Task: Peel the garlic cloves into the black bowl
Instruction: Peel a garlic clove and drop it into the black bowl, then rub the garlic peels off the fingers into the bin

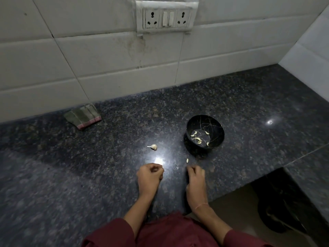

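A black bowl [205, 133] with thin gold veins stands on the dark granite counter [106, 157], holding several peeled garlic cloves [195, 137]. To its left lies a partial garlic bulb [153, 146]. One loose clove [187, 160] rests on the counter in front of the bowl. My left hand [148, 177] is curled into a loose fist near the counter; what it holds is hidden. My right hand [195, 177] sits just below the loose clove, fingers bent and pinched together, blurred, with nothing clearly visible in them.
A folded green-grey cloth [83, 115] lies at the back left by the tiled wall [124, 65]. A socket and switch plate [166, 17] is on the wall. The counter edge drops away at the right front [249, 184], over a dark floor.
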